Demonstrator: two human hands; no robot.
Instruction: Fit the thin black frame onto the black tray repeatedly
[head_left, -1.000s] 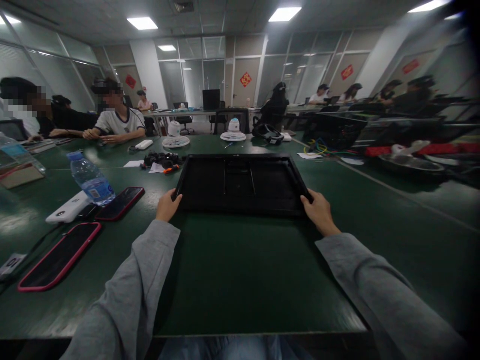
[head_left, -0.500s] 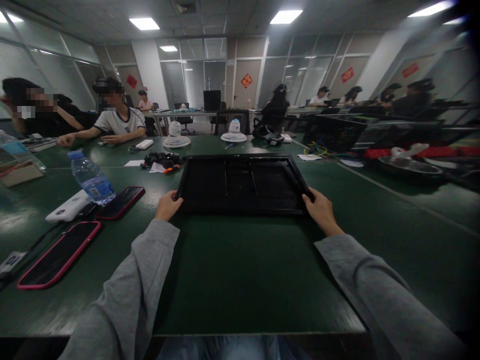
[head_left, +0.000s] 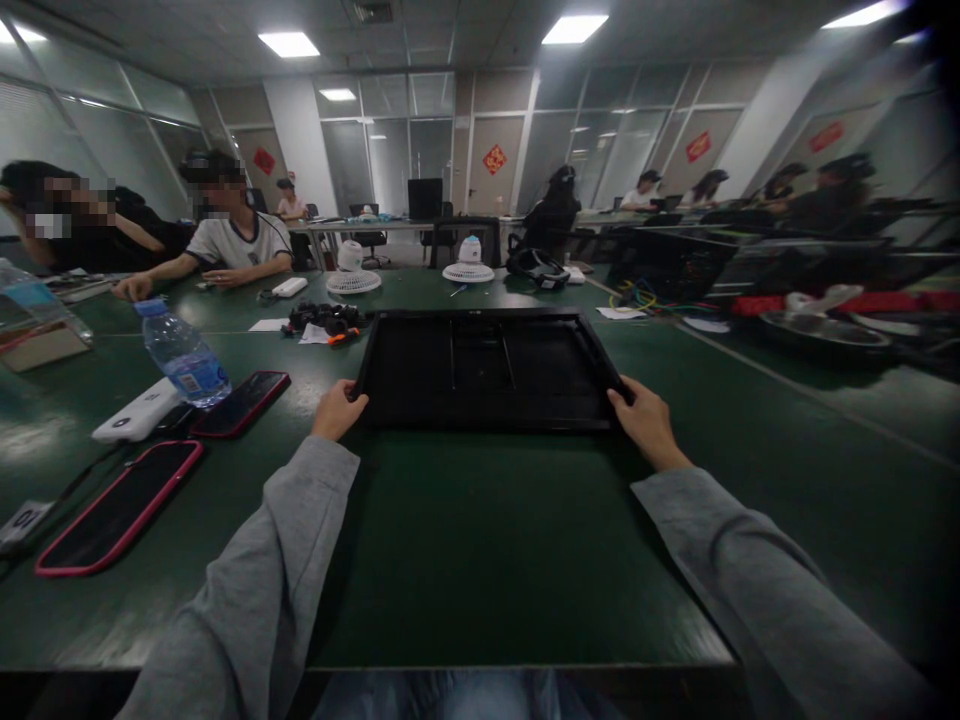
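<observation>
Left hand: the left hand [head_left: 339, 410] pinches the near left side of the tray [head_left: 409, 370], thumb on the rim. Its other fingers are mostly hidden.
Right hand: the right hand [head_left: 646, 420] pinches the near right side, thumb on top, fingers curled around the edge.
Tray way: the black tray has its open side up. It is long from left to right, and its short sides run away from the person. Two thin bars inside run from far to near.
Tray place: between the two hands, over the green counter [head_left: 480, 560]. I cannot tell if all of its bottom touches.
Close by: a dark bundle [head_left: 322, 318] with an orange bit sits by the far left corner, the nearest thing in the way on that side.
Left side: a water bottle [head_left: 184, 355], a white box [head_left: 136, 412], a red-edged phone [head_left: 241, 404] and a pink-edged phone [head_left: 124, 510].
Far side: two white fans [head_left: 352, 283] [head_left: 469, 272] and a black headset [head_left: 538, 268].
Right side: colored wires [head_left: 634, 295], then a pan [head_left: 825, 332] well apart.
People: a person in a white shirt [head_left: 238, 248] sits beyond the bottle.
</observation>
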